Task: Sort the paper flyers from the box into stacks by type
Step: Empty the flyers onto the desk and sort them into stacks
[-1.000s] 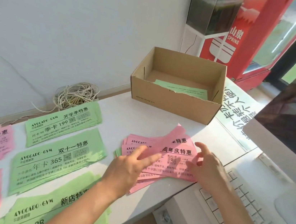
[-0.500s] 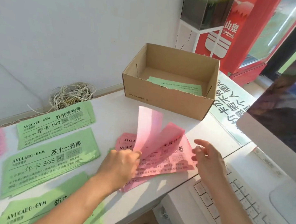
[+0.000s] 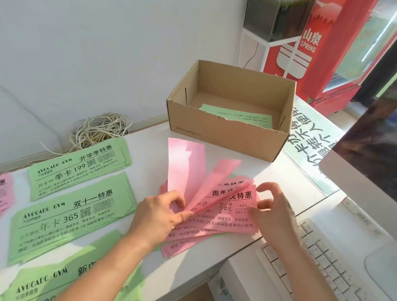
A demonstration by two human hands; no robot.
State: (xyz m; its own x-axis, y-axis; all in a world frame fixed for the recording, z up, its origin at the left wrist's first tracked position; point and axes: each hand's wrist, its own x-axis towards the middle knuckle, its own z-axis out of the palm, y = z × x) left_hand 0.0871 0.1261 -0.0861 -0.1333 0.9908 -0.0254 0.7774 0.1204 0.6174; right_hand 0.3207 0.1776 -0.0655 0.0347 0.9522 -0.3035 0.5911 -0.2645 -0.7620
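Left hand (image 3: 156, 216) pinches fanned pink flyers (image 3: 188, 169) (blank sides up); right hand (image 3: 275, 217) relaxed alongside.

The left hand (image 3: 158, 217) pinched some pink flyers (image 3: 185, 166) and held them tilted up off the pink pile (image 3: 230, 224) on the white table (image 3: 147, 148). The right hand (image 3: 276, 216) was at the pile's right edge with bent fingers. It was hard to tell if it held a sheet. Behind the pile stood a brown box (image 3: 220, 133) with one green flyer (image 3: 237, 116) inside. Green stacks (image 3: 78, 190) lay to the left.
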